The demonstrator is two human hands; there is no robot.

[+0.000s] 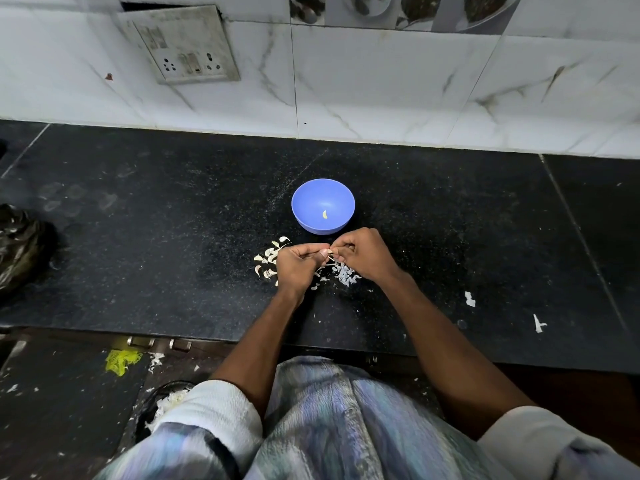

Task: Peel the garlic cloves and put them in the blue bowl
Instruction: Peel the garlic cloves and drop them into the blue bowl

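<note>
Papery skin half off, one clove between both hands, just in front of the blue bowl [322, 206].

Your left hand [297, 263] and right hand [365, 254] meet fingertip to fingertip above the black granite counter [156, 237], fingers curled, both pinching the same garlic clove [329, 252]; it is too small to tell how much skin remains. Wrists are low, forearms converging from the counter edge. Risks, as judged: the clove could slip from so small a pinch and drop among the skin scraps [343, 273] beneath your right hand, or get mixed with the unpeeled cloves [270, 258] beside your left. Loose skin may ride along into the bowl, which holds one peeled clove [325, 214] so far. Most of the pile remains.
</note>
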